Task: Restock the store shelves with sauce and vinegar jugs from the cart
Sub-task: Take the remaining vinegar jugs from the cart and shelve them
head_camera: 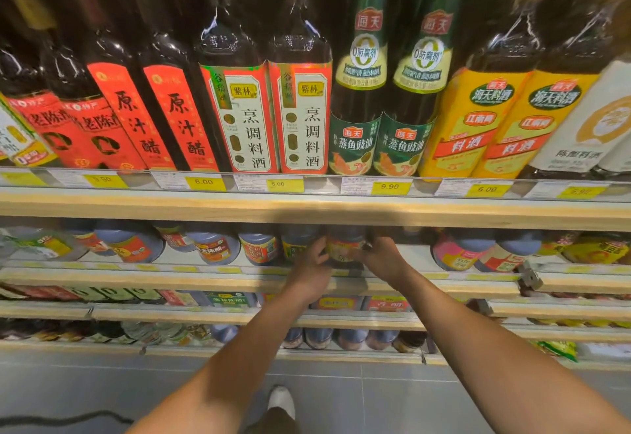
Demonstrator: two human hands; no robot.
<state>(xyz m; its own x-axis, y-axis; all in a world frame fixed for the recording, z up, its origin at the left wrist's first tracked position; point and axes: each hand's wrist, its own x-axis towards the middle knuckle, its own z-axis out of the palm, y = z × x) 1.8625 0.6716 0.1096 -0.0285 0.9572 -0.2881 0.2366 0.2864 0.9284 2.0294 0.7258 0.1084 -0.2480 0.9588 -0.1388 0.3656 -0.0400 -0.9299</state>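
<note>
Jug (343, 245) sits at the second shelf (205, 278), both arms stretched forward. Left hand (312, 262) and right hand (379, 259) curl round its sides: one jug held.

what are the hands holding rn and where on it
One dark jug standing on the second shelf. The left hand grips its left side and the right hand its right side, around label height.
</note>
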